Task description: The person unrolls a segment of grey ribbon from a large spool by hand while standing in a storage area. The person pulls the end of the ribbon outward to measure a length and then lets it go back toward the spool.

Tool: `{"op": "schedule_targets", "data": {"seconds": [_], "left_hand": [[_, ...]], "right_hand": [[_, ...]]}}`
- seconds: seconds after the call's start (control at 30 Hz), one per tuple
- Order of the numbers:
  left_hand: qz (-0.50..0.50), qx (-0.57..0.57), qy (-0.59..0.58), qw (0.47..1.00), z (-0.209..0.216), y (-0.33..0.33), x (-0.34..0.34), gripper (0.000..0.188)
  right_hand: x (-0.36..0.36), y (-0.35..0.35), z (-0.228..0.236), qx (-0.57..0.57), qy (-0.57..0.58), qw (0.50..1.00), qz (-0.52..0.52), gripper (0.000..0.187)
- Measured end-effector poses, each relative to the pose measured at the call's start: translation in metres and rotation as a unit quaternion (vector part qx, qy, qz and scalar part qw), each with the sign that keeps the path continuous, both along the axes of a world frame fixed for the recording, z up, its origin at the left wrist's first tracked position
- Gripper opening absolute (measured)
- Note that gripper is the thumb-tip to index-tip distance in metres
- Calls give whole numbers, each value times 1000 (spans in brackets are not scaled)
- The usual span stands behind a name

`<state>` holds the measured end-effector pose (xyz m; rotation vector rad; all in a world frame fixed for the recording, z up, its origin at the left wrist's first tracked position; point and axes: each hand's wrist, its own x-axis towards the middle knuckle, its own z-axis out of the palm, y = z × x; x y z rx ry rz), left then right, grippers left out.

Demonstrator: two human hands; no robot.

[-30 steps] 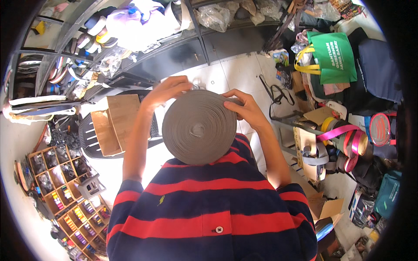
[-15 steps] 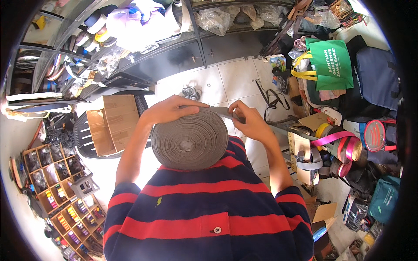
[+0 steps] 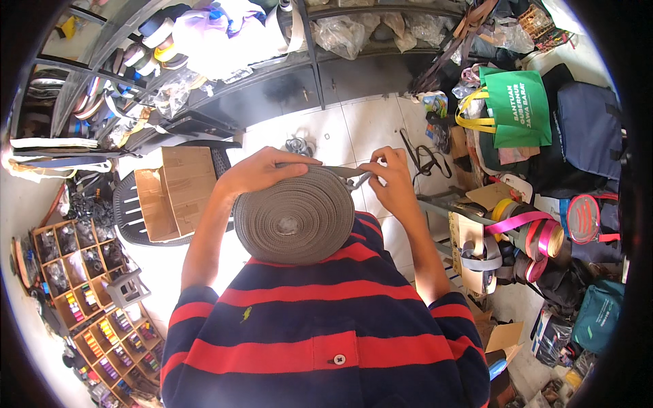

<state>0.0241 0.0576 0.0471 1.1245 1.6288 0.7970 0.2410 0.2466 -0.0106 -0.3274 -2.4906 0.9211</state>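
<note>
A large coiled roll of grey webbing (image 3: 296, 221) is held flat side up in front of my striped shirt. My left hand (image 3: 262, 171) grips its far left edge, with the fingers lying along the outer turn. Off the top right of the roll runs a loose length of the webbing. My right hand (image 3: 389, 182) pinches this length between thumb and fingertips, just right of the roll. A short piece bends down below the pinch, and the other fingers are curled. The underside of the roll is hidden.
To the left, an open cardboard box (image 3: 178, 194) sits on a black chair (image 3: 129, 214). A wooden compartment rack (image 3: 85, 299) holds thread spools. Black cabinets (image 3: 265, 98) stand ahead. On the right are a green bag (image 3: 520, 109), strap rolls (image 3: 544, 238) and a black strap (image 3: 425, 156) on the floor.
My right hand has shifted slightly up, and its fingers have risen and closed on the webbing. The loose length now bends beneath the fingers. My left hand and the roll have barely moved.
</note>
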Motion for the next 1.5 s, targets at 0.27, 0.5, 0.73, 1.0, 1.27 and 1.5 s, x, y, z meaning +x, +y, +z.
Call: {"op": "schedule_targets", "data": {"seconds": [0.27,0.5,0.73,1.0,1.27,1.5], "left_hand": [[13,-6,22,1000,-6,-18,-11,34],[25,-2,38,999,-10,-39,-21,34],[47,24,20,998,-5,-70,-39,32],[70,12,17,997,0,-113,-66,32],[49,-30,0,998,8,-146,-94,32],[88,50,-47,994,0,-178,-120,33]], "right_hand": [[3,38,-78,-46,-141,984,-97,19],[-13,41,-121,65,-203,971,-109,17],[-20,50,-168,69,-141,974,-163,15],[-27,51,-161,11,-156,970,-184,29],[-38,22,-151,145,-287,917,-235,26],[-40,5,-175,-205,-142,966,-74,13]]}}
